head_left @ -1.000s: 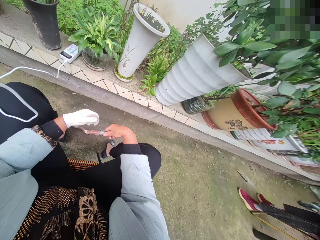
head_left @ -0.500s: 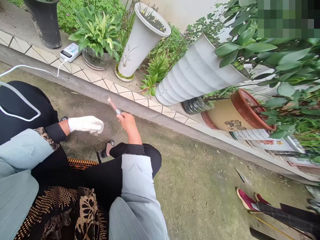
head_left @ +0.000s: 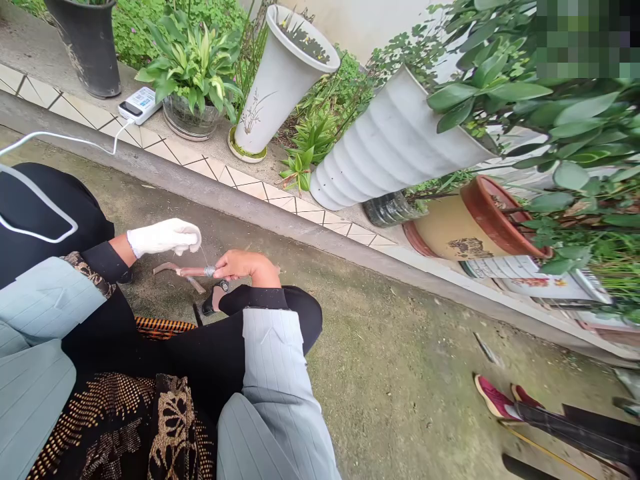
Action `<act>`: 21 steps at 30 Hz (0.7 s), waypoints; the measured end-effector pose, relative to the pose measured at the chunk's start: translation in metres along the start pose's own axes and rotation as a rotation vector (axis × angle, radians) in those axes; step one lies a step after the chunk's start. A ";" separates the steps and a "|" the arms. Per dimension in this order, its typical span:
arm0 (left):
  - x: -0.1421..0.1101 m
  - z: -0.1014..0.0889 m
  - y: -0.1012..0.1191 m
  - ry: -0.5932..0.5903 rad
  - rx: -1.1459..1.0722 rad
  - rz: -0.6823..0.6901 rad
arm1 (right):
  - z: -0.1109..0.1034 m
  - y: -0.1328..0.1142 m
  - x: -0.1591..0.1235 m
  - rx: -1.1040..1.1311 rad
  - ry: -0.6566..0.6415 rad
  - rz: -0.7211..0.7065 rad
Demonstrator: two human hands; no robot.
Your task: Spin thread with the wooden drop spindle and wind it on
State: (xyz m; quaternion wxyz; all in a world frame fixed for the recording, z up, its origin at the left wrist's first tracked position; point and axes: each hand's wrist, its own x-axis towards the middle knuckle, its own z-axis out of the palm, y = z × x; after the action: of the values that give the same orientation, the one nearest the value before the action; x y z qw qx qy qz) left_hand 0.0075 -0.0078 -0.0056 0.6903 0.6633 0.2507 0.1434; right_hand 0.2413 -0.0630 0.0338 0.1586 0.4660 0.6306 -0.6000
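Note:
My right hand point(head_left: 237, 265) is closed around one end of a forked wooden stick point(head_left: 187, 271). Silvery wire point(head_left: 209, 271) is wound in a band around the stick just ahead of my fingers. The fork's two prongs point left, low over the ground. My left hand point(head_left: 167, 237), in a white knitted glove, is curled shut above and left of the fork. A very thin strand of wire seems to run from the gloved fingers down toward the wound band; the fingertips are partly hidden.
A tiled ledge point(head_left: 250, 188) with potted plants crosses ahead. On it stand a white power bank point(head_left: 139, 105) with a cable, a tall white pot point(head_left: 273, 93) and a ribbed pot point(head_left: 385, 147). Another person's red shoe point(head_left: 493, 398) is on the concrete at right.
My right hand has turned the stick from pointing up-left to lying nearly level, bringing its fork into view. My gloved left hand has shifted slightly left and up.

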 end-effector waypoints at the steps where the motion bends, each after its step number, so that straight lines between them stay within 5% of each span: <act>1: 0.001 -0.001 -0.002 -0.010 0.033 -0.011 | 0.001 -0.002 -0.002 0.006 -0.037 -0.026; 4: 0.006 -0.004 -0.013 0.013 0.119 0.005 | 0.002 -0.003 -0.009 0.157 0.003 -0.265; 8: 0.008 0.001 -0.022 -0.020 0.061 0.020 | 0.001 0.001 -0.008 0.432 0.470 -0.486; 11: 0.007 0.014 -0.021 -0.143 0.041 -0.030 | -0.003 0.007 0.003 0.559 0.763 -0.440; 14: 0.005 0.020 -0.015 -0.231 0.052 -0.033 | -0.007 0.016 0.014 0.439 0.905 -0.182; 16: 0.004 0.016 -0.010 -0.191 0.085 -0.013 | -0.007 0.019 0.018 0.241 0.798 0.008; 18: 0.002 0.009 -0.007 -0.091 0.125 0.002 | -0.005 0.018 0.019 0.090 0.509 0.071; 21: 0.001 0.002 -0.006 -0.027 0.169 -0.004 | 0.000 0.008 0.012 0.085 0.027 -0.145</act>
State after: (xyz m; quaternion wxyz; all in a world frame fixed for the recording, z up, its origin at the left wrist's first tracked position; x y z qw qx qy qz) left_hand 0.0090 -0.0091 -0.0119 0.6355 0.7206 0.2537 0.1114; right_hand 0.2408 -0.0594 0.0198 0.0865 0.4334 0.6387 -0.6299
